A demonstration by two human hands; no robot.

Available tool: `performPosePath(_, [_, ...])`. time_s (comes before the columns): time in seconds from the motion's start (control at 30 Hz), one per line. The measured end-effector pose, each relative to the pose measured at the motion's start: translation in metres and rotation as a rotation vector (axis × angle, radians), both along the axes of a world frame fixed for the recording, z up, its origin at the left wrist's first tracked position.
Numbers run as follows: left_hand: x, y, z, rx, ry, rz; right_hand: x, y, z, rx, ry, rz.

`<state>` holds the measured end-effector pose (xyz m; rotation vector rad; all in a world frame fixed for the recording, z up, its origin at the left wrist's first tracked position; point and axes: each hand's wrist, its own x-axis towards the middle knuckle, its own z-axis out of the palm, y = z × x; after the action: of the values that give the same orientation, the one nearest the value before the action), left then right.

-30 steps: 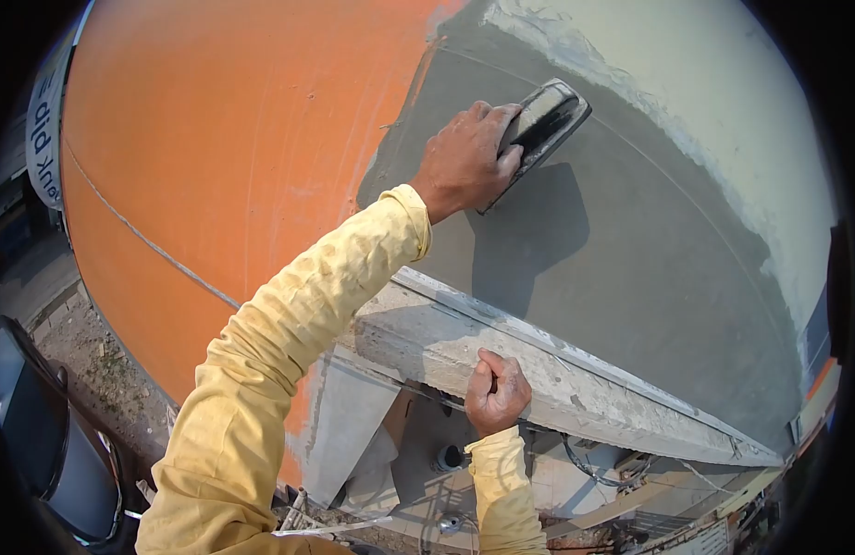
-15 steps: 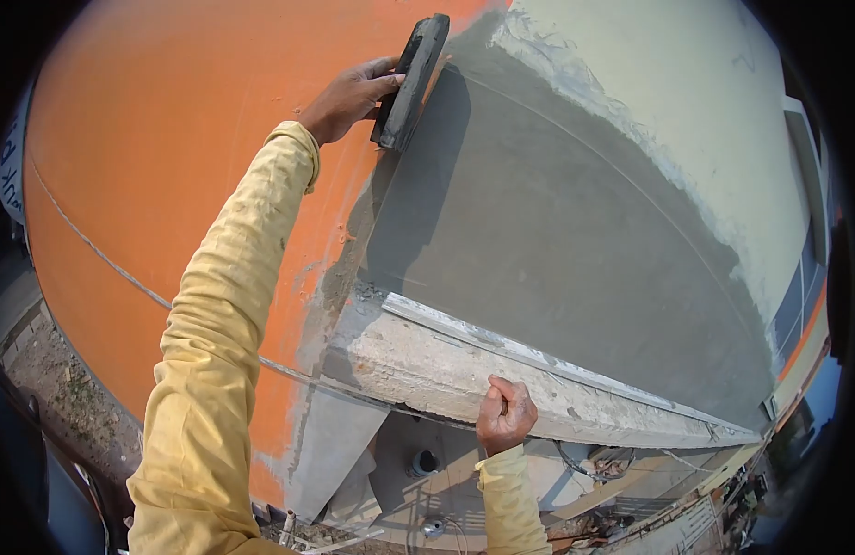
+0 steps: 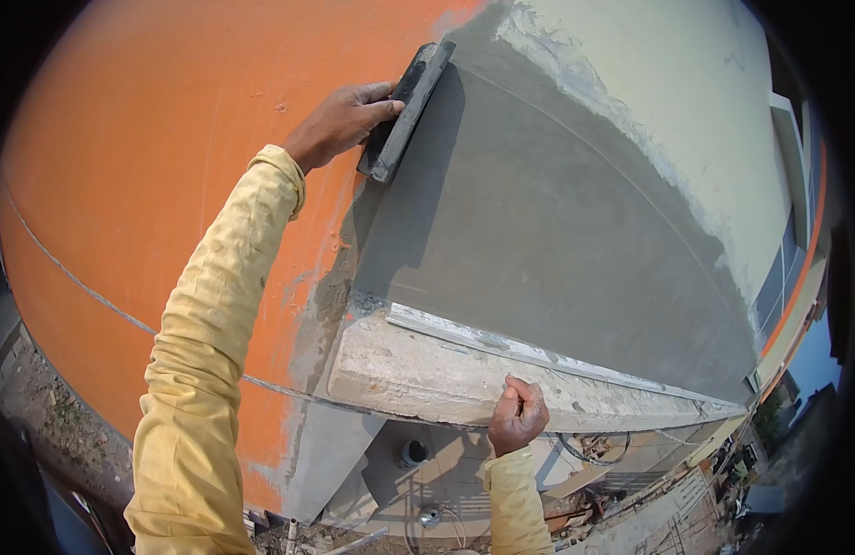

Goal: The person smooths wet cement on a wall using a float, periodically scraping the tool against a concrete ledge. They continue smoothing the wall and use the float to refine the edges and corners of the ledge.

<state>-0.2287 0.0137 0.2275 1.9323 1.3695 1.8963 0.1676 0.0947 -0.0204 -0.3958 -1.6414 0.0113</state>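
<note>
One float (image 3: 405, 129), left fingers (image 3: 375, 92) gripping it, now sits slightly lower; right fingers (image 3: 529, 404) curled closed.

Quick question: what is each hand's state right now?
Left hand: closed, holding the float.
Right hand: closed; whether it holds anything cannot be told.

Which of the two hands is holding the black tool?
The left hand, higher in view, grips the black tool; the right hand is curled, lower down, by the pale ledge.
</note>
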Motion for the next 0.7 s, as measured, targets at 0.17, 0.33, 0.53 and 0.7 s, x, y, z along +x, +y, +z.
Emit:
performPosePath(0.17, [-0.007,-0.014,-0.112,0.005,0.022,0.060,-0.001,-0.003,0.002,0.040,-0.002,-0.018])
performPosePath(0.33, [0.017,-0.088,-0.148,0.077,-0.373,-0.081,0.005,-0.005,0.013,-0.023,-0.027,0.016])
performPosePath(0.53, [0.121,-0.114,-0.151,0.065,-0.394,-0.759,-0.014,-0.034,0.096,-0.872,-0.223,0.541])
performPosePath(0.7, [0.154,-0.113,-0.139,-0.292,-0.185,-0.840,-0.026,-0.044,0.108,-1.060,-0.294,1.212])
